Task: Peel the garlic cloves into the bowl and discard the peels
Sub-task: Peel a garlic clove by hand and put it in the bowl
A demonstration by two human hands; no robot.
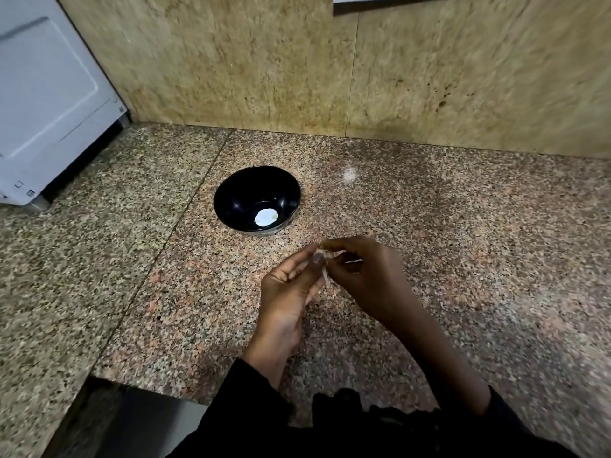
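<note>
Your left hand [291, 285] and right hand [367, 276] both pinch one small pale papery-skinned garlic clove [322, 254] between fingertips; a peel strip hangs below. The black round bowl [231, 196], holding one white peeled clove [265, 217], lies beyond the grip, up-left, on your left hand's side.

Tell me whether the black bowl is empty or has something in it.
Not empty: the black bowl stands upright on the counter, and a pale, peeled garlic clove lies at its bottom.
</note>
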